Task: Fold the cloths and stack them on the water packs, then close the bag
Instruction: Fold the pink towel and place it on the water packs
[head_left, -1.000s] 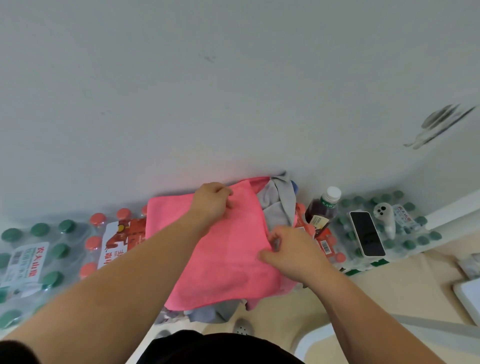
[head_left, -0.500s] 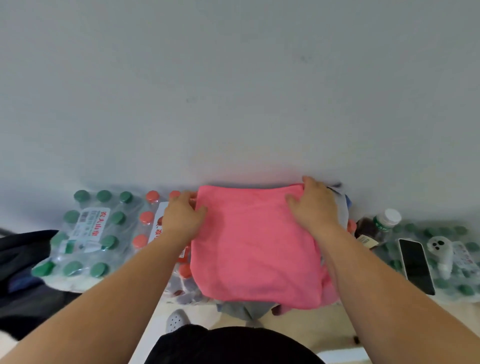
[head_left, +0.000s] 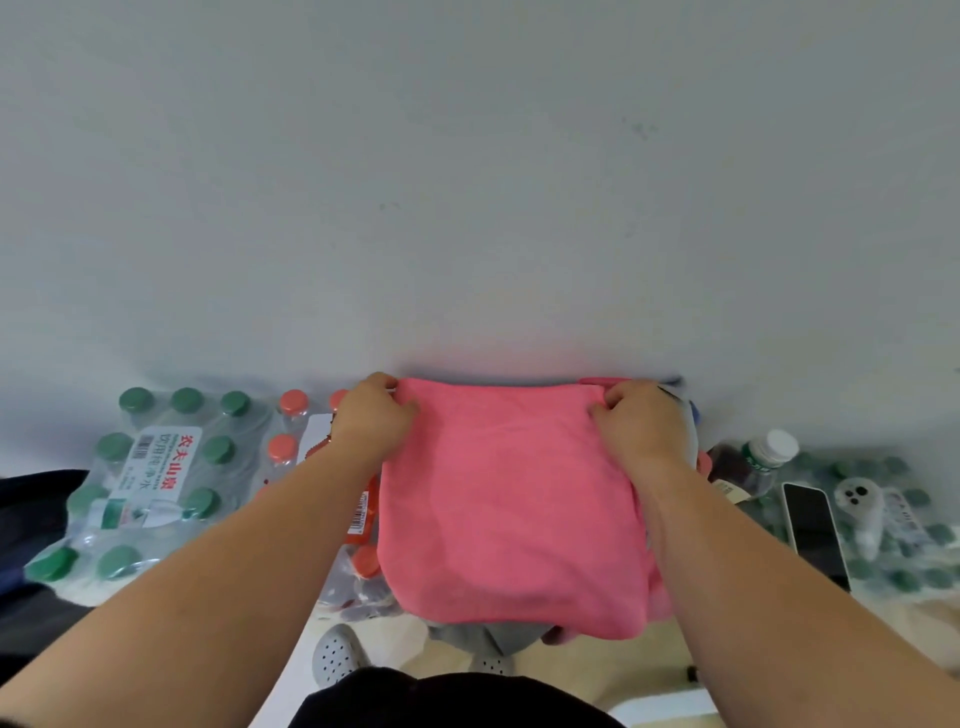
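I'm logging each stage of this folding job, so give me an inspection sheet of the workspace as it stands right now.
Surface: shrink-wrapped water packs against the wall, green-capped pack at left, red-capped pack beside it.
Job's things: pink cloth spread flat over the packs; grey cloth hangs out beneath its near edge. Bag: a dark shape at far left, cannot tell.
Clutter: white-capped bottle, phone and white controller on the right packs.
Grippers: left hand and right hand each pinch a far corner of the pink cloth.
Cables: nothing seen.
Surroundings: plain wall; white perforated shoes on the floor below.
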